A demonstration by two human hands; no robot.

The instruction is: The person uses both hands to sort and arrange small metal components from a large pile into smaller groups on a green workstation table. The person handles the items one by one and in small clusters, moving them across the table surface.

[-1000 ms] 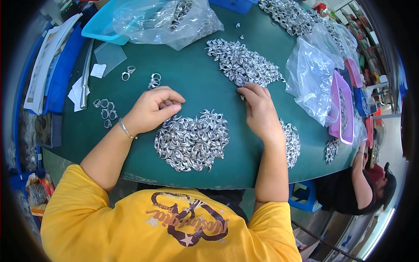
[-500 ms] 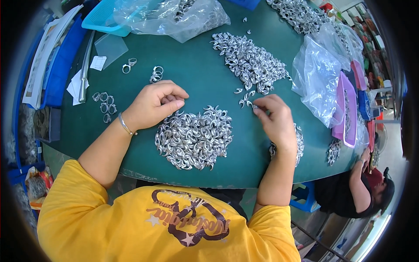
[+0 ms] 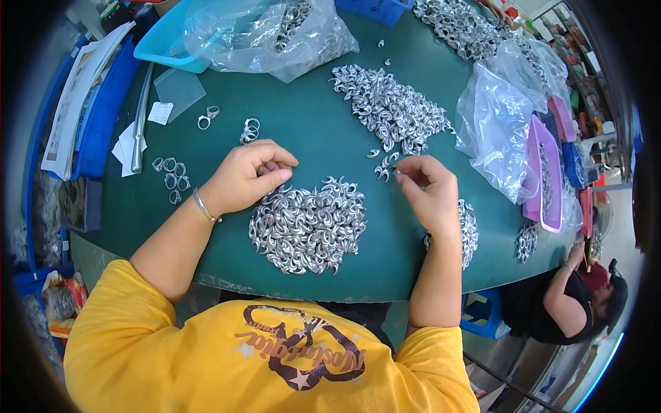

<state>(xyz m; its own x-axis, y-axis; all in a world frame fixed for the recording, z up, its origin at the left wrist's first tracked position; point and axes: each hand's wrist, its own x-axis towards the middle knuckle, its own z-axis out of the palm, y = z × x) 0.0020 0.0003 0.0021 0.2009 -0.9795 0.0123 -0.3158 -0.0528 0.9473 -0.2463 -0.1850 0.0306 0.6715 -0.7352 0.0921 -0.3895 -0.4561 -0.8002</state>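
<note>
My left hand (image 3: pixel 249 177) rests on the table just above a heap of silver crescent-shaped metal pieces (image 3: pixel 308 226). Its fingers are curled in with the thumb close to them; whether anything lies inside is hidden. My right hand (image 3: pixel 432 191) is beside a few loose crescent pieces (image 3: pixel 383 172), thumb and forefinger drawn together in a pinch. Something tiny at those fingertips is too small to make out. Beyond it spreads a larger heap of the same metal pieces (image 3: pixel 396 110). Another small pile (image 3: pixel 469 234) is partly covered by my right forearm.
Several silver rings (image 3: pixel 172 173) lie at left on the green table (image 3: pixel 313 134). A tapered metal rod (image 3: pixel 139 131) is near them. Clear plastic bags (image 3: pixel 499 117), a turquoise basket (image 3: pixel 162 51) and a pink basket (image 3: pixel 536 162) stand around. Another person (image 3: pixel 561 303) sits at right.
The whole view has shifted slightly, with the table contents sitting a little lower. My right thumb and forefinger stay near the loose crescent pieces; my left hand keeps its curled pose.
</note>
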